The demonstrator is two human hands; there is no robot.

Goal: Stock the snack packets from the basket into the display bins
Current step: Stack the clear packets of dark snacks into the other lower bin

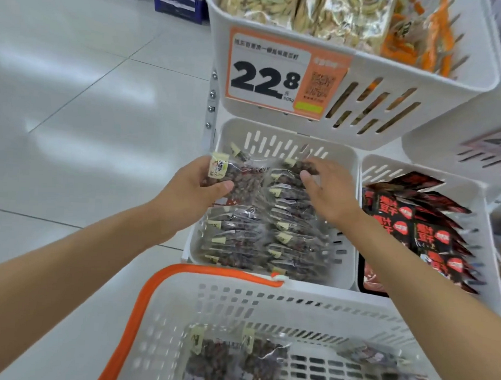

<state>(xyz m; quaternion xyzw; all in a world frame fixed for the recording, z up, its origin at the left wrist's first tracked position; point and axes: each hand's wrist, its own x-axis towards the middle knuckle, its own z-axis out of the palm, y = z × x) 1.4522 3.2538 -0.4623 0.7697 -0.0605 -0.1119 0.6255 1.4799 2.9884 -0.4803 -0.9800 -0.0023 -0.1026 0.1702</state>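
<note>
Nearest, a few dark snack packets (pixel 219 358) lie in the white basket (pixel 163 309). Beyond, over the packed lower bin (pixel 342 251), the left hand (pixel 195 187) pinches one packet (pixel 244 181) while the right hand (pixel 329 190), loosely open, rests on the rows (pixel 270 242). A price tag (pixel 277 76) hangs above

You stand on a floor (pixel 75 96) of large, pale, glossy tiles, cut by thin dark grout lines. Overhead light lies on the tiles in broad, blurred white patches. At the far edge of the floor, a blue crate (pixel 180 3) sits on the tiles. Nearer you, a white rack post (pixel 211 107) rises from the floor, with a row of round bolts down its face.
</note>
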